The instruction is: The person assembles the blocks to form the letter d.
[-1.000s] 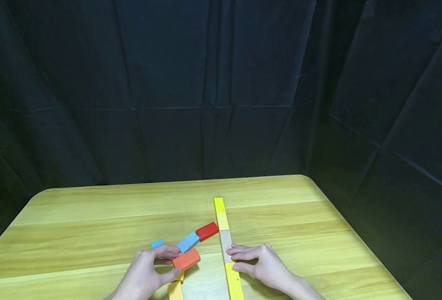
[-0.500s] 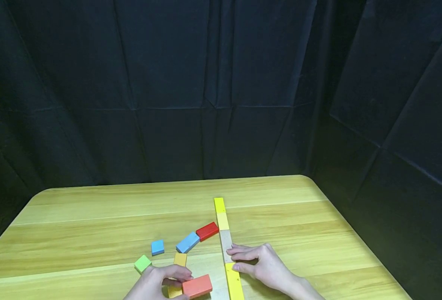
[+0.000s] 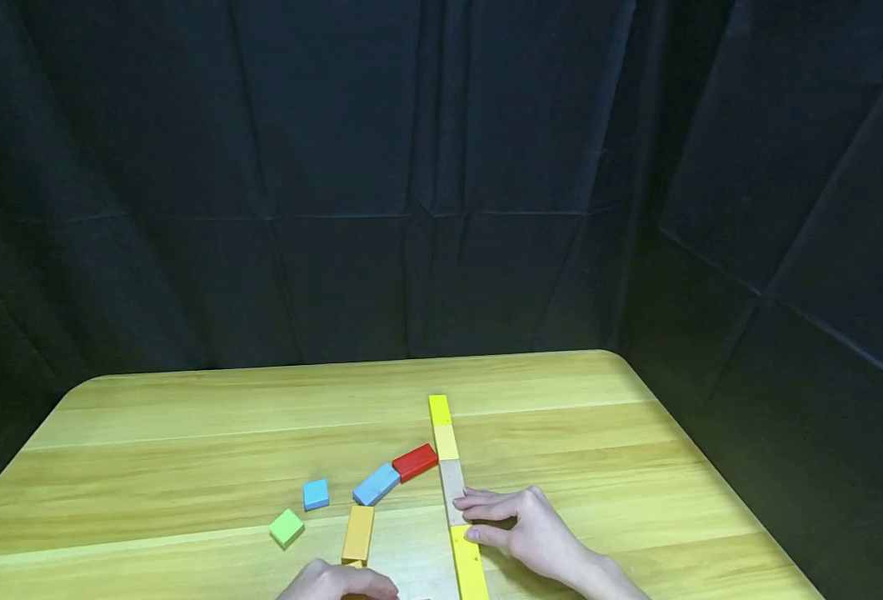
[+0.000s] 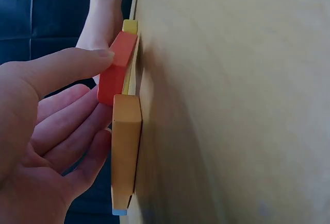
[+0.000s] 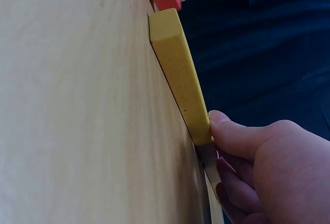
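My left hand (image 3: pixel 329 582) is at the bottom edge of the head view. In the left wrist view its thumb and fingers pinch an orange-red block (image 4: pixel 119 67), tilted beside a light-orange block (image 4: pixel 127 141). In the head view that block is mostly cut off. My right hand (image 3: pixel 535 533) rests against a straight row of blocks, fingers at the grey block (image 3: pixel 451 487) and thumb on the near yellow block (image 3: pixel 468 562). A red block (image 3: pixel 415 462) meets the row from the left, followed by a blue block (image 3: pixel 376 484).
Apart on the left lie a small blue block (image 3: pixel 316 494) and a green block (image 3: pixel 286 529). The row's far end has a pale-yellow block (image 3: pixel 445 442) and a small yellow block (image 3: pixel 439 409). Dark cloth (image 3: pixel 336 192) hangs behind the wooden table (image 3: pixel 187 442).
My left hand has moved toward the bottom edge with the orange-red block, uncovering the green block and the light-orange block. My right hand has stayed in place.
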### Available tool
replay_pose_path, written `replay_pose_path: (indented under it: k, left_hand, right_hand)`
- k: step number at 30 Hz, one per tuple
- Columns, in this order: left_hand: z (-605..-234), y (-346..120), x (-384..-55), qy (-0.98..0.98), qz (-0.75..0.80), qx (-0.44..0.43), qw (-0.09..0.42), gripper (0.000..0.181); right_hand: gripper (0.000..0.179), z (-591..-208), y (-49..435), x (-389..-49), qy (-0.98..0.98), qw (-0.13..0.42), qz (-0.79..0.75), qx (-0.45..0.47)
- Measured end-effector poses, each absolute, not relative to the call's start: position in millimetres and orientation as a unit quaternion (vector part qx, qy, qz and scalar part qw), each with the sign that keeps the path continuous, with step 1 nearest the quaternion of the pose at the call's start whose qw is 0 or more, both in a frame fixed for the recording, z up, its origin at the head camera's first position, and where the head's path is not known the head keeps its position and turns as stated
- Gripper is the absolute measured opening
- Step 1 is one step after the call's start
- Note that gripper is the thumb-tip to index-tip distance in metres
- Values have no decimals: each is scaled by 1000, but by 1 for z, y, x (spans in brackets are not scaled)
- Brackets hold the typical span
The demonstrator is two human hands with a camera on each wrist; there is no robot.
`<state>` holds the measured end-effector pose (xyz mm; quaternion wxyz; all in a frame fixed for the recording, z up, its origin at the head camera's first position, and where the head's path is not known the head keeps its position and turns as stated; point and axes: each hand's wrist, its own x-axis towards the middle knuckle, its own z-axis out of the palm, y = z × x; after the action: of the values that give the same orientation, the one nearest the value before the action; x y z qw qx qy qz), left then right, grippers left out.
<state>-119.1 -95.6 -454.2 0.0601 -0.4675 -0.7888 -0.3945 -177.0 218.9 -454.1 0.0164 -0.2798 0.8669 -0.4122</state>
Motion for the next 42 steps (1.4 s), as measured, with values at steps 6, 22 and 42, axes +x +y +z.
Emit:
replay_pose_path:
  k: [6, 22, 42]
  left_hand:
    - [-461, -91, -118, -800, -337, -471, 155, 12]
    - [-468, -89, -122, -769, -308, -505, 241, 20]
    - [-458, -92, -113, -790, -417, -447, 37, 11]
  right_hand:
    - [31, -455, 219, -177, 868, 15, -409, -281]
    - [31, -455, 219, -177, 867, 13, -410, -282]
    - [32, -455, 219, -178, 867, 21, -412, -280]
